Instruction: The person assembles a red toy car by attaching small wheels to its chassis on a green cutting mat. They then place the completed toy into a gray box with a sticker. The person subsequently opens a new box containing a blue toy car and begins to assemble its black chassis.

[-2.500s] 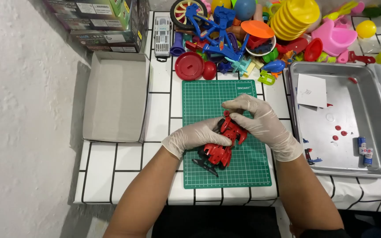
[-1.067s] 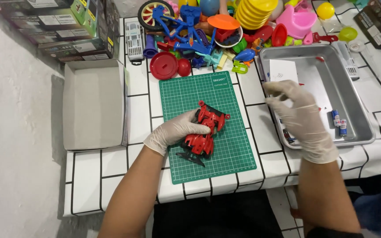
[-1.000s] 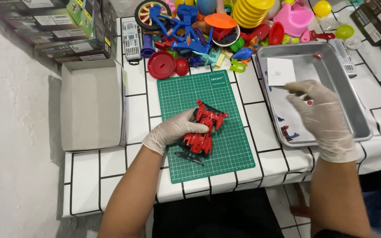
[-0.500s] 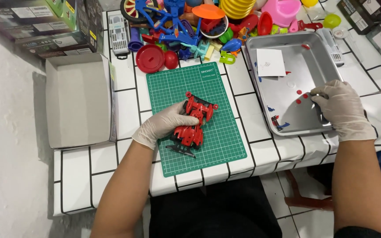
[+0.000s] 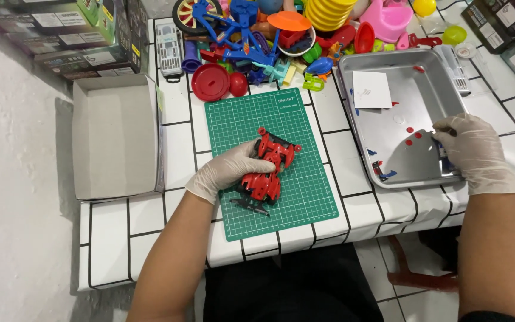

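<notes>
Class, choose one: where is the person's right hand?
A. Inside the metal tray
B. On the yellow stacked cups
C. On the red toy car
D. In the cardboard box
A: the gloved right hand reaches into the metal tray at its right side, while the left hand holds the red toy car.

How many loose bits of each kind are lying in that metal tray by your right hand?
In the tray, as far as shows; the right hand hides one corner:
Paper slip: 1
Small red bits: 4
Small blue bits: 3, one with a red part beside it
Total: 8
</notes>
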